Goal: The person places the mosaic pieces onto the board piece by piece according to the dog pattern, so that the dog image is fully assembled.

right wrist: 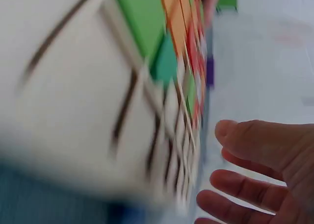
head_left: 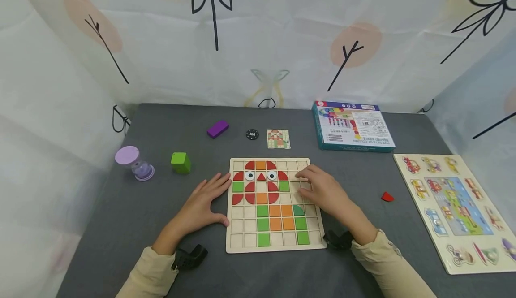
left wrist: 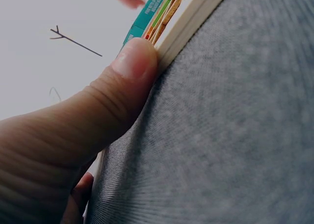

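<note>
A wooden grid board (head_left: 242, 240) lies flat on the table, its cells partly filled with red, orange and green tiles and two eye tiles (head_left: 249, 175). The left hand (head_left: 201, 206) rests at the board's left side, fingers extended; in the left wrist view its thumb (left wrist: 120, 84) touches the board's edge (left wrist: 189, 30). Over the upper right cells hovers the right hand (head_left: 325, 191), fingers loosely bent and nothing visible between them. From the right wrist, its thumb (right wrist: 260, 138) and fingers appear apart, beside the blurred board (right wrist: 64, 101).
Behind the board lie a pattern card (head_left: 278, 139), a black chip (head_left: 252, 134) and a purple block (head_left: 217, 129). A green cube (head_left: 180, 162) and an hourglass-shaped purple item (head_left: 135, 163) stand left. Rightward are a box (head_left: 354, 126), a red piece (head_left: 387, 196) and a picture puzzle (head_left: 429, 204).
</note>
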The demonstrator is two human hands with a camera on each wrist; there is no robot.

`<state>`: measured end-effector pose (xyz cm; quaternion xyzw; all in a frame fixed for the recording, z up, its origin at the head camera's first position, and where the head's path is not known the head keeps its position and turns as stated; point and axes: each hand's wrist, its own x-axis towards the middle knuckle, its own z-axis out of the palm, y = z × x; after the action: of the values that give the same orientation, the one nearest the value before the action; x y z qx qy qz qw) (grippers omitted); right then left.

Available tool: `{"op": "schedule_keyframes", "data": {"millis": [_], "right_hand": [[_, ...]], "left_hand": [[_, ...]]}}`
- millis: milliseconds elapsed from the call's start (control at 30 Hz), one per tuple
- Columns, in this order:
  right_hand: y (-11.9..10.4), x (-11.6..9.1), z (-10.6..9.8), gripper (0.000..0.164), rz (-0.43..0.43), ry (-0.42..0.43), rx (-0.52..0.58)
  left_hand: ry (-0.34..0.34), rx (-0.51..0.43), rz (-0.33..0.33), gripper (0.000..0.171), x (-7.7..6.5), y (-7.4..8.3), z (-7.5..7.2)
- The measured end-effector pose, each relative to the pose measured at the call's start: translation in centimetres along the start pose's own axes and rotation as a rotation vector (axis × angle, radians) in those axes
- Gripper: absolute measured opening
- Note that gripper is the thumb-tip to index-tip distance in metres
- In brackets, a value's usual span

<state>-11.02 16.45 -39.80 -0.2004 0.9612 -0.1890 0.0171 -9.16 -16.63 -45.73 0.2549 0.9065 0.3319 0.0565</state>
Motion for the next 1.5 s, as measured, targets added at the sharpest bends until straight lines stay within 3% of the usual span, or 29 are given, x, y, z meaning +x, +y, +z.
{"op": "schedule_keyframes", "data": {"millis": [267, 433, 633, 833, 967, 1167, 1333, 1500], "right_hand": [[8.6, -6.9, -4.3, 0.037, 0.294, 0.115, -0.16], [12.9, -9.9, -5.2, 0.038, 0.287, 0.091, -0.133], [14.1, -10.2, -5.1, 0.03, 0.287, 0.038, -0.08], [13.3, -10.1, -5.2, 0.021, 0.344, 0.014, -0.058], [12.0, -9.5, -4.9, 0.02, 0.354, 0.049, -0.049], [5.9, -6.2, -3.3, 0.019, 0.282, 0.094, 0.035], [0.4, -3.2, -1.3, 0.019, 0.167, 0.041, 0.05], [-2.4, -1.4, 0.7, 0.018, 0.066, -0.021, -0.027]], "left_hand": [[0.0, 0.009, 0.001, 0.105, 0.2, 0.1, -0.1], [0.007, 0.001, -0.002, 0.105, 0.1, 0.1, -0.1], [0.014, 0.0, 0.005, 0.105, -0.1, -0.3, 0.3], [0.011, -0.005, 0.002, 0.106, -0.1, -0.4, 0.4], [0.004, -0.002, -0.001, 0.105, -0.1, -0.3, 0.2], [0.014, 0.002, -0.001, 0.105, -0.1, -0.3, 0.0], [0.012, -0.004, 0.003, 0.105, -0.1, -0.2, 0.1], [0.021, -0.005, 0.013, 0.106, -0.1, -0.1, 0.1]]}}
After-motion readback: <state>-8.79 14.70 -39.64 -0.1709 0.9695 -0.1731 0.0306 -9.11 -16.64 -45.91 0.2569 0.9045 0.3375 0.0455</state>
